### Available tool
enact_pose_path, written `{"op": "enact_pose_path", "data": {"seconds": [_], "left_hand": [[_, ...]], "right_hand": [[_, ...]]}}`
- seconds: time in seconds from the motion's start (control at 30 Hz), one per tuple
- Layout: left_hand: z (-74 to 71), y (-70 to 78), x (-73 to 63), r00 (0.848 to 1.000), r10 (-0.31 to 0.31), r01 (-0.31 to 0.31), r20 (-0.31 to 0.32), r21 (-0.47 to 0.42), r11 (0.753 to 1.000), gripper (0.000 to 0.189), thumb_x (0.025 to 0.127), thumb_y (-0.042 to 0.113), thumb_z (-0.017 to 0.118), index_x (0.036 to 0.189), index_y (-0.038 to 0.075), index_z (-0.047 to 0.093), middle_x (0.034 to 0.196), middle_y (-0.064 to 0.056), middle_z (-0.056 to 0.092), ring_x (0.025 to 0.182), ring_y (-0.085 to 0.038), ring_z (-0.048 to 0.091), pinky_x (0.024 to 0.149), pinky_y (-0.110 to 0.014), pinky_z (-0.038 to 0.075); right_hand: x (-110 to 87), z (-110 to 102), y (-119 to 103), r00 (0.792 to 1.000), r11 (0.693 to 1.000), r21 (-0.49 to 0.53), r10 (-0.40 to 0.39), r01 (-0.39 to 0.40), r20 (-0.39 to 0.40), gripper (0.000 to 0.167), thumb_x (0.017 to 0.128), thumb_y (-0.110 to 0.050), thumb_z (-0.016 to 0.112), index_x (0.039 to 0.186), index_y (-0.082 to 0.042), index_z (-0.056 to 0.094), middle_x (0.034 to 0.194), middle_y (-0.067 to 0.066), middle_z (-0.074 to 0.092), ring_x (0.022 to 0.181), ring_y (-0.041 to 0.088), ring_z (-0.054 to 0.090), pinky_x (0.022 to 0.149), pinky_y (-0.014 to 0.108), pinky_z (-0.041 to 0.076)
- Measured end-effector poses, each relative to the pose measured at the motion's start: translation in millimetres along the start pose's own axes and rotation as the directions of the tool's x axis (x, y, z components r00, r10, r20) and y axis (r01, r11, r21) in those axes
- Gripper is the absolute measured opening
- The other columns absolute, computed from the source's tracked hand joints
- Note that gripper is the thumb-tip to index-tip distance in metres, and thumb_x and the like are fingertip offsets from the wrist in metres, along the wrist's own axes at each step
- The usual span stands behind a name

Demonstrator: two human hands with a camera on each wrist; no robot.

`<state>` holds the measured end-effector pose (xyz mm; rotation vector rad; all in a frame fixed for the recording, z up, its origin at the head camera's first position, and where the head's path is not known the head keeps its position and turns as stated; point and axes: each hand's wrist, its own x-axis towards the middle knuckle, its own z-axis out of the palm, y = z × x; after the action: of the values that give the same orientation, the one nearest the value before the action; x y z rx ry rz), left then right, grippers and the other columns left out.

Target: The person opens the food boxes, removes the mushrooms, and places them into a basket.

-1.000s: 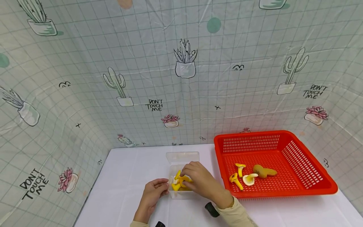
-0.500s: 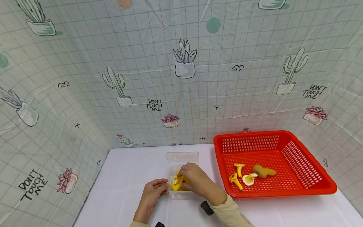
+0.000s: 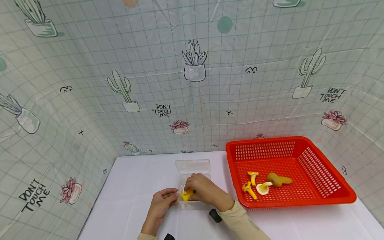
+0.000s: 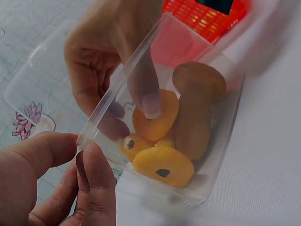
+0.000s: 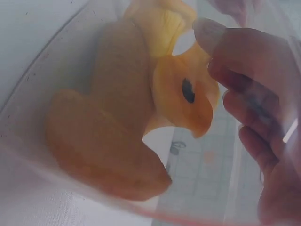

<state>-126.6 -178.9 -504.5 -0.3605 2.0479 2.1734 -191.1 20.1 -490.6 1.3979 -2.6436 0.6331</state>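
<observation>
A clear plastic box [image 3: 192, 205] with its lid [image 3: 192, 165] swung back stands on the table. My left hand [image 3: 162, 205] pinches the box's left rim between thumb and fingers, as the left wrist view shows. My right hand [image 3: 207, 191] reaches down inside it. In the left wrist view, the right thumb lies on a yellow mushroom [image 4: 164, 125], with the fingers bent on its other side. Another yellow mushroom [image 4: 164, 167] with a dark spot and a brown mushroom [image 4: 190, 117] lie against the box wall. Seen through the plastic, the brown mushroom [image 5: 103, 141] also fills much of the right wrist view.
A red perforated basket [image 3: 321, 200] stands at the right, holding a brown mushroom [image 3: 277, 180], a pale-capped one [image 3: 263, 188] and two yellow mushrooms [image 3: 248, 190]. Behind the white table [image 3: 132, 183] hangs a gridded cloth printed with cacti.
My right hand has shifted left and deeper into the box, its fingers drawing together and covering more of the yellow mushrooms. The left hand keeps its place at the rim.
</observation>
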Motion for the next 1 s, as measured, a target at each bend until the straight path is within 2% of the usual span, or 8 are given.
{"op": "enact_pose_path", "data": {"seconds": [0.27, 0.6, 1.0], "left_hand": [[0.7, -0.3, -0.1, 1.0, 0.013, -0.013, 0.011, -0.006, 1.0, 0.032, 0.094, -0.006, 0.067, 0.12, -0.023, 0.061, 0.086, -0.002, 0.069, 0.073, -0.009, 0.063, 0.067, -0.018, 0.059], [0.1, -1.9, 0.9, 1.0, -0.002, 0.002, 0.012, 0.001, 1.0, 0.031, 0.095, -0.006, 0.067, 0.121, -0.022, 0.061, 0.088, -0.005, 0.07, 0.074, -0.01, 0.065, 0.067, -0.018, 0.059], [-1.1, 0.1, 0.7, 1.0, -0.006, 0.006, 0.002, 0.007, 1.0, 0.032, 0.095, -0.006, 0.066, 0.123, -0.022, 0.06, 0.092, -0.006, 0.071, 0.075, -0.01, 0.065, 0.067, -0.018, 0.059]], "right_hand": [[6.2, 1, 1, 0.998, 0.999, -0.009, -0.045, 0.045, 0.048, 0.021, 0.08, -0.013, 0.094, 0.098, -0.011, 0.082, 0.095, -0.005, 0.075, 0.091, 0.011, 0.061, 0.087, 0.023, 0.051], [7.5, 5, -1, 0.998, 0.995, -0.069, -0.066, 0.066, -0.004, 0.019, 0.079, -0.011, 0.094, 0.094, -0.011, 0.083, 0.09, -0.005, 0.074, 0.086, 0.012, 0.064, 0.085, 0.025, 0.053], [12.5, 4, -2, 0.994, 0.984, -0.136, -0.112, 0.112, 0.009, 0.016, 0.077, -0.006, 0.093, 0.082, -0.016, 0.082, 0.079, -0.007, 0.068, 0.078, 0.009, 0.059, 0.076, 0.022, 0.048]]}}
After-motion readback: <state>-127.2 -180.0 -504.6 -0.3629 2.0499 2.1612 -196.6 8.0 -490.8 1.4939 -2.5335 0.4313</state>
